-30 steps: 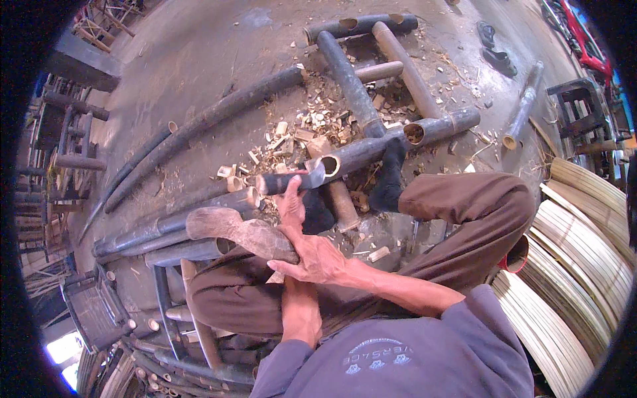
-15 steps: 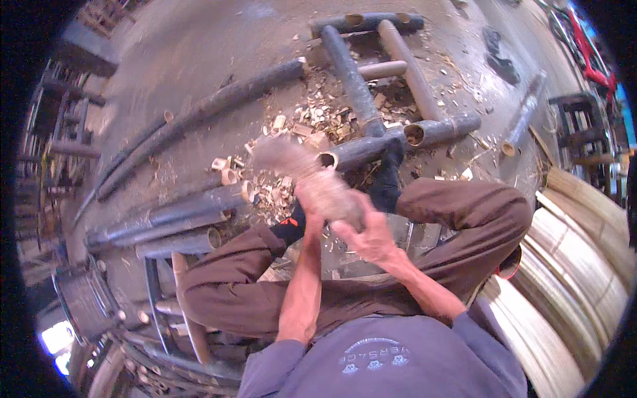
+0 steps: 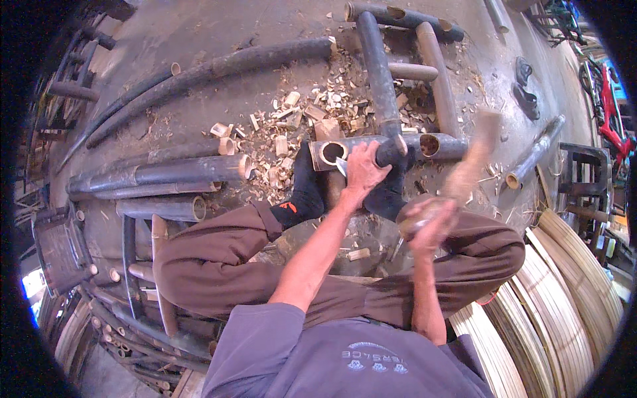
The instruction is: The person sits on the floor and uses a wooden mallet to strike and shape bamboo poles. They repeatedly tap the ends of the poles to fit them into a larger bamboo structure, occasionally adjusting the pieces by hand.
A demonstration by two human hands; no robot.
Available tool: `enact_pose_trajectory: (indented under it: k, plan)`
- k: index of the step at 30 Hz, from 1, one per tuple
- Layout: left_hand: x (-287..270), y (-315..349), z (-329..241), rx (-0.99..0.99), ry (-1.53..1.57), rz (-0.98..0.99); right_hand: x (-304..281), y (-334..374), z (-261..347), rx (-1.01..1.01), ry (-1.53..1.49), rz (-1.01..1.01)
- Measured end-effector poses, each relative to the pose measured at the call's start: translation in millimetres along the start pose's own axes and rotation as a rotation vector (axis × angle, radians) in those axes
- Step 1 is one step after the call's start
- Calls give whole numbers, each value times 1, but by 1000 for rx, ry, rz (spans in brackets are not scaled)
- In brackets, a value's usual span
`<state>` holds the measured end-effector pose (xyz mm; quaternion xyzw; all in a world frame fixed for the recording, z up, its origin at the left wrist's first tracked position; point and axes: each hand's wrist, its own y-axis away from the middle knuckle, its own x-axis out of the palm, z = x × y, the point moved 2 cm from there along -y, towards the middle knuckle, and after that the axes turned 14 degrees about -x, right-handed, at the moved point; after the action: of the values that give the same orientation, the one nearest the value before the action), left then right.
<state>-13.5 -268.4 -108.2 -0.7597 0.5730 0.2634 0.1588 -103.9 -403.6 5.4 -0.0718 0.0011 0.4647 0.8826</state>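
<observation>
A dark bamboo pole (image 3: 413, 143) with round holes cut in it lies across in front of me. At its left end hole my left hand (image 3: 363, 171) is closed, with a pale metal chisel blade (image 3: 341, 166) showing beside the fingers; its handle is hidden. Over my right knee, my right hand (image 3: 432, 224) grips a thick wooden mallet (image 3: 468, 162), raised and tilted away from me, its far end blurred by motion. My black-socked feet (image 3: 304, 182) brace near the pole.
Wood chips (image 3: 285, 149) lie heaped beyond my left foot. Joined bamboo rungs (image 3: 378, 73) reach away from the pole. Long poles (image 3: 219, 66) lie at the left, pale split bamboo (image 3: 551, 292) at the right. A pair of sandals (image 3: 525, 99) and a loose pole (image 3: 536, 152) lie farther right.
Both hands were together at the mallet. My left hand has moved forward to the bamboo hole with the chisel; my right hand has carried the mallet rightward. The view has shifted slightly.
</observation>
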Motion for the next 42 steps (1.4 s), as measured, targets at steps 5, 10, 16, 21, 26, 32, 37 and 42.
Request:
enact_pose_trajectory:
  k: [5,10,16,21,26,32,37,42]
  plan:
    - [-9,-4,6,-42,248,114,2,3,-12,239,37,357]
    - [-10,10,-11,175,-24,47,-2,-16,15,116,19,85]
    - [-13,-28,15,170,99,99,14,3,-22,252,-270,-72]
    - [-27,-35,15,100,73,49,18,0,-48,242,114,327]
    - [-71,-88,4,-179,209,-200,-17,-97,-58,348,-204,-240]
    - [-118,-119,89,-438,-360,-99,-93,-206,-168,483,-168,-489]
    - [-108,-103,96,-230,-421,-65,-78,-187,-174,592,504,-363]
    - [-113,-89,-6,303,-457,325,45,-121,-30,-716,699,608]
